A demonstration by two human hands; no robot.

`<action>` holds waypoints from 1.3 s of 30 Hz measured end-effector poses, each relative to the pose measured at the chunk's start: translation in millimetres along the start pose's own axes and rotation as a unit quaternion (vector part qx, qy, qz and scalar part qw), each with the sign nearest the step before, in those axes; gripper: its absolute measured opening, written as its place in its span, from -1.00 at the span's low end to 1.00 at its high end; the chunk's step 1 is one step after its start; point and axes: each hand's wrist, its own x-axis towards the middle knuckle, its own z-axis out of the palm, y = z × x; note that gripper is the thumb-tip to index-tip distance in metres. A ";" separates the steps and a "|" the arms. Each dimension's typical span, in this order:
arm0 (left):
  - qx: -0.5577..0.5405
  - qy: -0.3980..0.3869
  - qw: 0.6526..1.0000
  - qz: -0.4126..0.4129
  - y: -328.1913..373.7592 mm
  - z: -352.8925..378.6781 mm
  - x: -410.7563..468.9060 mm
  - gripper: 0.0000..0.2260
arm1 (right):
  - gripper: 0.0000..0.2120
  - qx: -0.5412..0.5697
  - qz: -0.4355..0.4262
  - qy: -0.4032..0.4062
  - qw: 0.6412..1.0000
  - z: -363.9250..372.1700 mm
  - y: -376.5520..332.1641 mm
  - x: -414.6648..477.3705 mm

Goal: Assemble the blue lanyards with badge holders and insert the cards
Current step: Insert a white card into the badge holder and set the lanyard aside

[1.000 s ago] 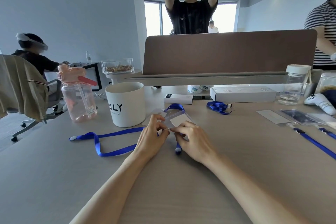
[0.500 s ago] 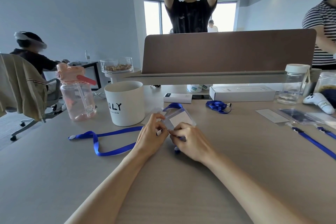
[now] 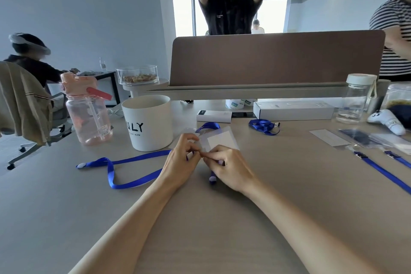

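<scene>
Both hands meet at one spot low over the table (image 3: 289, 184), fingertips all but touching. Left hand (image 3: 180, 160): fingers curled, pinching the near edge of the holder (image 3: 202, 140). Right hand (image 3: 231, 168): fingers curled round the end of the lanyard (image 3: 133, 160), whose tip pokes out just below the palm. The clip is hidden inside the grip, so I cannot tell whether it is through the slot. The holder lies flat, reaching away just beyond the pinch, with the white card (image 3: 220, 140) already inside it. The strap trails off to the left of the grip in loose loops on the table, and a short arc of it shows beyond the holder's far edge. Judgement on handling: the holder is thin clear plastic, so probably light, floppy and slick. It is best pinched across both faces close beside the slot, where it will buckle least. A hold out at the far end would likely let it fold. The card looks light and somewhat stiffer, and it may slide if the open edge tips down. The strap is limp cloth and will not push, so it should be guided by its hard end piece, not by the ribbon.
</scene>
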 end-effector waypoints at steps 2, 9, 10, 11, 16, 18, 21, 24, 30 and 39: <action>-0.012 0.018 1.000 -0.006 0.0 0.3 0.2 -0.75 | -0.78 -0.029 0.003 0.027 0.999 0.1 0.6 1.8; -0.014 0.048 0.999 0.001 4.1 -0.1 -1.9 -0.71 | -0.84 -0.010 0.162 0.060 0.985 -8.4 2.2 3.7; -0.009 0.044 0.999 0.011 4.5 0.3 -1.7 -0.70 | -0.84 0.041 0.192 0.069 0.978 -10.1 0.7 5.1; -0.004 0.036 0.999 0.022 5.2 0.6 -2.2 -0.68 | -0.84 0.084 0.219 0.073 0.969 -12.2 -1.0 6.5; 0.017 0.031 0.998 0.057 7.6 2.7 -3.4 -0.66 | -0.80 0.190 0.278 0.071 0.939 -20.6 -12.3 6.2; 0.025 0.040 0.997 0.061 10.8 3.4 -4.4 -0.65 | -0.81 0.190 0.289 0.064 0.936 -22.2 -12.6 7.0; 0.040 0.052 0.994 0.084 14.7 2.9 -6.4 -0.64 | -0.81 0.203 0.313 0.048 0.927 -24.3 -14.3 9.1; 0.044 0.063 0.991 0.109 17.4 1.2 -9.3 -0.61 | -0.72 0.214 0.324 0.037 0.921 -23.8 -11.7 10.2; 0.059 0.060 0.990 0.116 29.7 4.3 -13.9 -0.59 | -0.35 0.451 0.328 0.167 0.813 -42.6 -9.7 -6.0; -0.174 -0.107 0.979 -0.023 116.0 58.3 6.0 -0.93 | -0.84 0.394 0.322 0.287 0.811 -125.6 -6.2 -74.4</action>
